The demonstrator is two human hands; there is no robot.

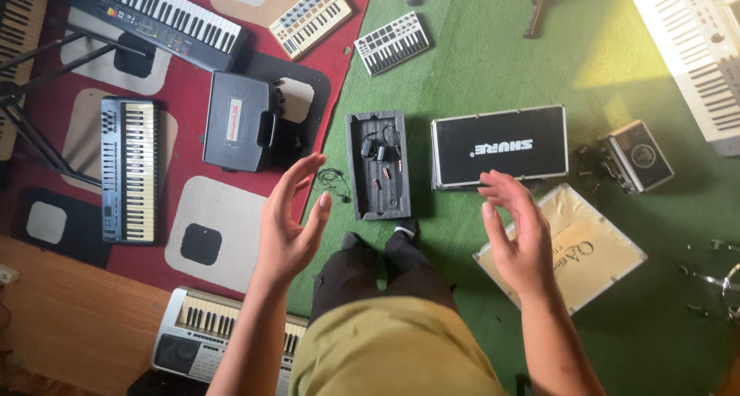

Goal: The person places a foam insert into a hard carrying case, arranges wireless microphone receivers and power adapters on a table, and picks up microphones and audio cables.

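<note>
Both the left hand [289, 223] and right hand [515, 234] hover spread and empty above the green carpet [493, 65], the grey foam tray [377, 165] lying at twelve o'clock between them.

Lighting is uneven daylight. A warm bright patch falls on the green carpet [617, 65] at upper right, apparently from a window off-frame. The white keyboard [694, 49] there glares, washed out. Left side dimmer. Focus sharp centrally; edges slightly bowed.
</note>
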